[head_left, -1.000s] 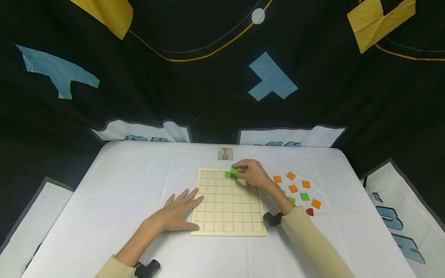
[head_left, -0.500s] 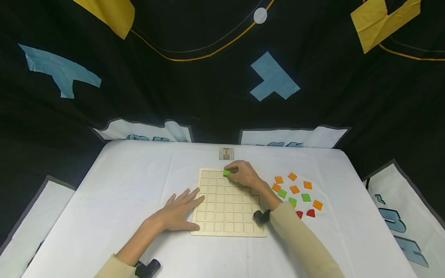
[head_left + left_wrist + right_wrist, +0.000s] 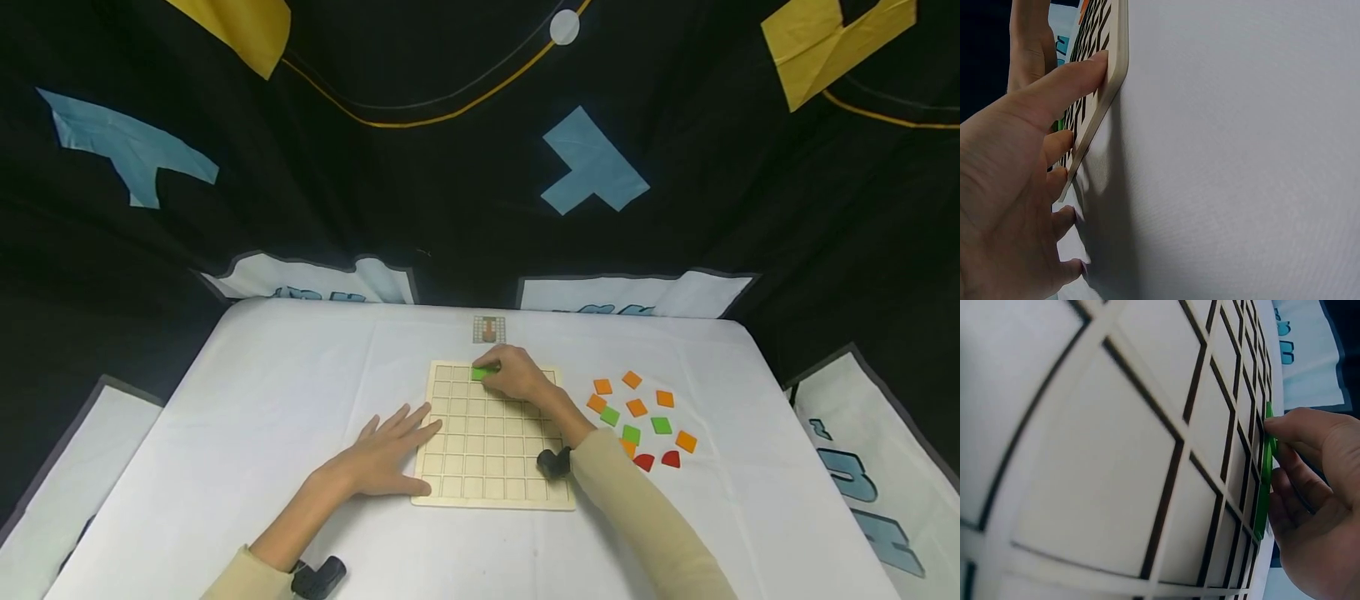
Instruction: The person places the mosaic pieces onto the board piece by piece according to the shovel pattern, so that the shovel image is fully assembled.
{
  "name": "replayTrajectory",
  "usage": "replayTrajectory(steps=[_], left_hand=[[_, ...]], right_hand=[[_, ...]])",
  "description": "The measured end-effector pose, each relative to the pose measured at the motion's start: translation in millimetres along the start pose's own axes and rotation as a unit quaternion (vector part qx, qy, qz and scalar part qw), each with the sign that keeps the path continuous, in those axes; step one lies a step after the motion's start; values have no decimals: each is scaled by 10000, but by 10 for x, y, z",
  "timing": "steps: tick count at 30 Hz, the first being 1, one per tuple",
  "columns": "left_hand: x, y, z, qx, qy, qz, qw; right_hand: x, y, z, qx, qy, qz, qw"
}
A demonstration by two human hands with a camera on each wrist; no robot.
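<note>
A pale wooden grid board [image 3: 495, 505] lies on the white table. My left hand [image 3: 386, 462] is spread at its left edge, thumb and fingertips touching the rim; in the left wrist view the thumb [image 3: 1075, 84] lies on the board's border. My right hand [image 3: 512, 372] is over the far row, pinching a green square tile [image 3: 1273, 447] between thumb and fingers. Green tile surface [image 3: 1262, 506] also shows along that row in the right wrist view. From the head view, green [image 3: 478, 375] shows just left of the fingertips, and the hand hides the squares beneath it.
Right of the board lie several loose orange tiles [image 3: 637, 407], green tiles [image 3: 662, 426] and two red rounded pieces [image 3: 671, 459]. A small card [image 3: 489, 329] with a printed grid picture lies beyond the board. A dark curtain [image 3: 450, 208] hangs behind the table.
My right hand has moved left along the far row and lower, with the green tile. More loose pieces on the right have come into sight. My left hand stays in place.
</note>
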State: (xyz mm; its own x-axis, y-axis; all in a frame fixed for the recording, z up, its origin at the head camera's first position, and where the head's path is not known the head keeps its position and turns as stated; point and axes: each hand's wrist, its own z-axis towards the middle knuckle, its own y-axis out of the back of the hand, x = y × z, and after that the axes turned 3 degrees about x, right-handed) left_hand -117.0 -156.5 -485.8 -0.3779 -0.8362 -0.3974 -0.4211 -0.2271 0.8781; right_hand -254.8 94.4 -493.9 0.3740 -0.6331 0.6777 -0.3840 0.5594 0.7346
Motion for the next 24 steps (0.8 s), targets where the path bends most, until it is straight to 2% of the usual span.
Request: replayTrajectory(steps=[9,15,19,24], left_hand=[[11,2,5,29,22,40,10000],[9,-4,4,60,10,-32,10000],[3,4,-4,54,11,-62,10000],[6,10,-2,42,0,-43,10000]], right_hand=[[3,-13,12,45,-3,-63,10000],[-24,53,-54,-112,91,21,9999],[-107,163,-121,-202,-55,204,9996],[-218,333,-281,-284,-433,393,9979]])
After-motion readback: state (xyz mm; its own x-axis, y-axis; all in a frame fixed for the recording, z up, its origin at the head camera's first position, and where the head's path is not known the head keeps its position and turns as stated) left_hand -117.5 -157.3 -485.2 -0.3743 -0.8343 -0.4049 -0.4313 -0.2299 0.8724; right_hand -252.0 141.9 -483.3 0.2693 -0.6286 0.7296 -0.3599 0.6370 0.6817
